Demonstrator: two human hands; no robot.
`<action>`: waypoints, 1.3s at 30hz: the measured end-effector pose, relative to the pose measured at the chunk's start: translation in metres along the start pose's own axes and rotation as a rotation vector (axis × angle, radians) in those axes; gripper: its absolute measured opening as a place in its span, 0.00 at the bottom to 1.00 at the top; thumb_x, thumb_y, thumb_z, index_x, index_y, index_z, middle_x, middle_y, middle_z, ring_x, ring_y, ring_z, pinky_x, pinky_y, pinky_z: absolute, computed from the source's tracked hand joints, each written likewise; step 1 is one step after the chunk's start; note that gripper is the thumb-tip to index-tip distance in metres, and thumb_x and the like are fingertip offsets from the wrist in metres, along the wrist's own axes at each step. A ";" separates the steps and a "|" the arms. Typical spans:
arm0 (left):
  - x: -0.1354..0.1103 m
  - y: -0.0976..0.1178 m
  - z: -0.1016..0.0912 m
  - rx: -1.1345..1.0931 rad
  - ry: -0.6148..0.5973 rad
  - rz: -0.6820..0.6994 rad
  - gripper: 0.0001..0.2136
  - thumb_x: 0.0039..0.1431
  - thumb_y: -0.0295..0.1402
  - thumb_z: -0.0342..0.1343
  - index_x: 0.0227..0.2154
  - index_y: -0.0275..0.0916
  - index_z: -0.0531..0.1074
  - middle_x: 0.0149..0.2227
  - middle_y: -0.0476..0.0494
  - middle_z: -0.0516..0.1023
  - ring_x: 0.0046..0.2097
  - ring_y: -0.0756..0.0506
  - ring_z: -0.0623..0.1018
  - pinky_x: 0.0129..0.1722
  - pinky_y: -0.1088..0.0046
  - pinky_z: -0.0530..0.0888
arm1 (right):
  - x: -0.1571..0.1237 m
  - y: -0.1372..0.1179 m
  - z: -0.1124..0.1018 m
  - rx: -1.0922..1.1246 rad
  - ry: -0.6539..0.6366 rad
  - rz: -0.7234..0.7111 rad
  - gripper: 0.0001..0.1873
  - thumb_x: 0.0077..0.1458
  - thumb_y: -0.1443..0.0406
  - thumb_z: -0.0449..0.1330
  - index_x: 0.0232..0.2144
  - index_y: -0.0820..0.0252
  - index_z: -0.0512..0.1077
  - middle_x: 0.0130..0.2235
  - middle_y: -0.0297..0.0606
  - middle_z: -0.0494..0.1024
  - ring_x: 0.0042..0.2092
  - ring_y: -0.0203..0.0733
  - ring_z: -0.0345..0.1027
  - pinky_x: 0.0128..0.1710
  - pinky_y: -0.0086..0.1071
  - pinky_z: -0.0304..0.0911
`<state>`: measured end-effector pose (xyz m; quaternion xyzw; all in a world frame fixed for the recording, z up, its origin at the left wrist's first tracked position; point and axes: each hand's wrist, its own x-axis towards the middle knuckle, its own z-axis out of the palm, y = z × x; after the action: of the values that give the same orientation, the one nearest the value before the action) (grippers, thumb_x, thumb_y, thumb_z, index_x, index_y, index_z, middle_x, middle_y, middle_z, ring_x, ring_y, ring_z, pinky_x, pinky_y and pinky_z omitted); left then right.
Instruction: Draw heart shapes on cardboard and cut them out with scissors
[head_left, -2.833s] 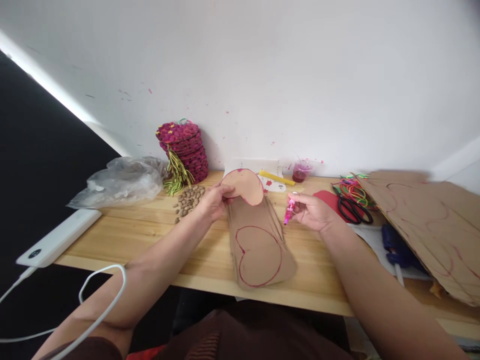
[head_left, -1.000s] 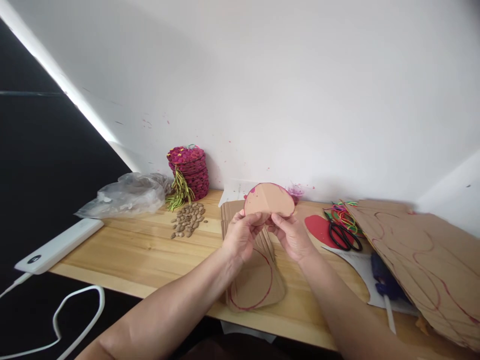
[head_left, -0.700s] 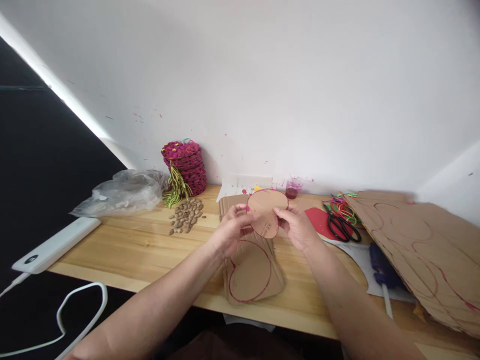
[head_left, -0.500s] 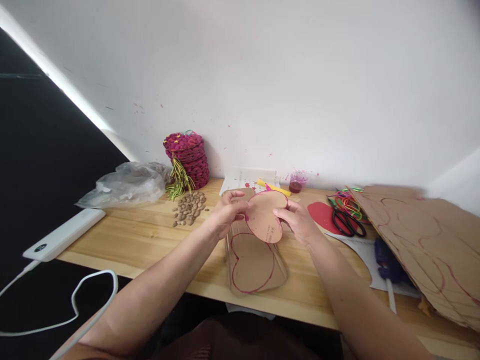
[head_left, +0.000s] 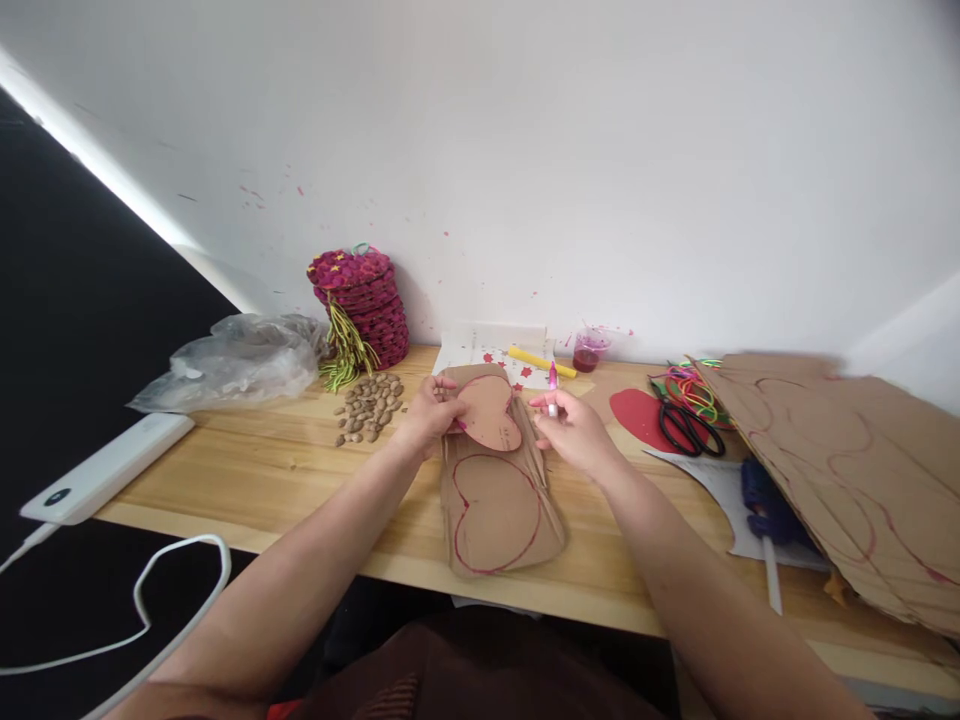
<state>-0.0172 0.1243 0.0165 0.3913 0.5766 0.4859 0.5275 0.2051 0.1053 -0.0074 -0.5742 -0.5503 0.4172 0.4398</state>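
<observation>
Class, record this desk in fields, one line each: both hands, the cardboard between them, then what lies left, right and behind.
Left hand: holds a heart-like cutout
Right hand: holds a pink-and-white marker
Cardboard strip: beneath the cutout, a reddish outline drawn on its near part; whether the two touch is unclear
To the left: brown nut-like pieces, woven container, plastic bag
To the right: red piece, black-handled scissors, large cardboard
Behind: yellow stick, cup of red liquid
</observation>
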 end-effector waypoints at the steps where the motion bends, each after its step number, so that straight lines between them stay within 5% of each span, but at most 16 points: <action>1: 0.001 -0.002 0.000 0.008 0.006 0.003 0.22 0.40 0.20 0.62 0.38 0.42 0.63 0.26 0.55 0.71 0.24 0.51 0.72 0.25 0.77 0.71 | -0.001 0.001 0.001 -0.035 0.000 -0.022 0.10 0.48 0.68 0.66 0.36 0.53 0.78 0.28 0.30 0.69 0.28 0.39 0.67 0.31 0.37 0.73; 9: 0.007 -0.010 -0.003 0.116 0.017 0.053 0.21 0.41 0.22 0.62 0.39 0.42 0.63 0.30 0.52 0.73 0.28 0.49 0.75 0.26 0.75 0.75 | -0.004 -0.002 0.006 -0.309 -0.017 -0.153 0.17 0.43 0.77 0.63 0.36 0.56 0.77 0.37 0.34 0.77 0.37 0.40 0.71 0.45 0.39 0.68; 15: 0.013 -0.015 -0.005 0.273 0.007 0.117 0.20 0.44 0.24 0.62 0.40 0.42 0.65 0.30 0.52 0.71 0.28 0.48 0.75 0.26 0.73 0.76 | -0.008 -0.003 0.009 -0.407 -0.067 -0.194 0.20 0.46 0.76 0.66 0.43 0.59 0.77 0.47 0.44 0.76 0.44 0.44 0.73 0.47 0.40 0.69; 25: 0.017 -0.013 -0.014 0.643 -0.007 0.252 0.18 0.48 0.27 0.63 0.42 0.44 0.68 0.30 0.52 0.76 0.30 0.44 0.78 0.34 0.69 0.74 | -0.008 0.006 0.008 -0.531 -0.124 -0.280 0.23 0.51 0.74 0.67 0.50 0.56 0.76 0.48 0.45 0.74 0.45 0.47 0.74 0.43 0.40 0.71; 31: 0.011 0.000 -0.020 0.828 0.019 0.360 0.16 0.53 0.30 0.65 0.45 0.42 0.71 0.40 0.44 0.80 0.42 0.40 0.80 0.44 0.67 0.72 | -0.008 0.005 0.007 -0.517 -0.138 -0.299 0.22 0.51 0.73 0.67 0.49 0.54 0.77 0.47 0.44 0.74 0.43 0.46 0.74 0.43 0.40 0.72; 35: 0.014 0.009 -0.028 0.965 0.038 0.446 0.05 0.61 0.36 0.61 0.34 0.41 0.74 0.39 0.40 0.81 0.43 0.38 0.80 0.47 0.64 0.71 | -0.008 0.002 0.007 -0.547 -0.138 -0.287 0.22 0.51 0.74 0.67 0.49 0.56 0.77 0.48 0.45 0.75 0.42 0.45 0.75 0.44 0.40 0.71; 39: 0.021 0.010 -0.035 0.961 0.033 0.411 0.12 0.65 0.35 0.56 0.25 0.41 0.73 0.30 0.41 0.80 0.40 0.37 0.79 0.46 0.62 0.71 | -0.008 0.003 0.007 -0.559 -0.128 -0.284 0.22 0.51 0.73 0.67 0.50 0.57 0.77 0.47 0.45 0.75 0.42 0.47 0.75 0.45 0.42 0.71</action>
<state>-0.0552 0.1416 0.0209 0.6866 0.6542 0.2660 0.1729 0.1990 0.0975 -0.0125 -0.5629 -0.7446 0.2196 0.2835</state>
